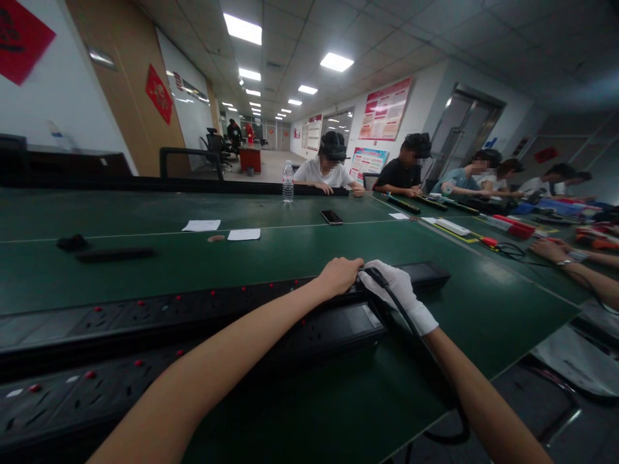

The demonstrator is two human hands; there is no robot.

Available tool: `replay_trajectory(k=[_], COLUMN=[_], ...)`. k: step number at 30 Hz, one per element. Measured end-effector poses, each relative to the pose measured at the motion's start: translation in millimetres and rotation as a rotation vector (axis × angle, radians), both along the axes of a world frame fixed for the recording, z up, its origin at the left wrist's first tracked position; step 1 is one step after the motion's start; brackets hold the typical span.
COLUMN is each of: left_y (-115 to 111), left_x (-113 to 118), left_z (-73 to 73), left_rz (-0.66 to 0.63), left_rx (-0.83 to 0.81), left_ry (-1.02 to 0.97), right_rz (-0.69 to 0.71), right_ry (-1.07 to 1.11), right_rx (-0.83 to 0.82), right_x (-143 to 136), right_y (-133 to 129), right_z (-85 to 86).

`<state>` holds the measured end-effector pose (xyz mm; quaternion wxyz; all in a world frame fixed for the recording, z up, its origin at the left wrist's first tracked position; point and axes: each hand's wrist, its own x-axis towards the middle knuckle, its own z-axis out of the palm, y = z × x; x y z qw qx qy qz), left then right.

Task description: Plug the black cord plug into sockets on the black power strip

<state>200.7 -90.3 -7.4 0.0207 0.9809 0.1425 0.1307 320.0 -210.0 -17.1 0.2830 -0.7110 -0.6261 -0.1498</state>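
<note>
Two long black power strips lie side by side on the green table, the far strip (pixel 193 304) and the near strip (pixel 111 380), both with sockets and small red parts. My bare left hand (pixel 340 276) rests on the far strip near its right end, fingers bent; what they hold, if anything, is hidden. Right beside it, my right hand (pixel 394 290) in a white glove is closed round the black plug end (pixel 376 277) of a cable. The thick black cable (pixel 411 325) runs down along my right forearm and loops past the table edge.
On the green table (pixel 271 258) are two papers (pixel 244 234), a phone (pixel 331 216), a water bottle (pixel 288 183) and a blurred dark bar (pixel 116 254). Across sit several people; another person's hands (pixel 554 250) are at right, near red items and cables.
</note>
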Motion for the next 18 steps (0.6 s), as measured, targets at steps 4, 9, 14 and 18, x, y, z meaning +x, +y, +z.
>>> replay_trajectory(k=[4,9,14,18], left_y=[0.7,0.7,0.4,0.2], left_x=[0.8,0.9,0.8,1.0], left_z=[-1.5,-1.4,-2.1,-1.8], left_rz=[-0.007,-0.004,0.019,0.029], left_rx=[-0.008,-0.022,-0.027,-0.039], left_ry=[-0.004,-0.005,-0.002,0.005], right_rz=[0.008,0.028,0.030,0.042], right_ry=[-0.009,-0.018,-0.001,0.023], right_rx=[0.002,-0.007,-0.001,0.006], right_x=[0.1,1.0,2.9,3.0], right_y=[-0.6,-1.2,0.0,0.3], right_z=[0.7,2.9,0.7,0.3])
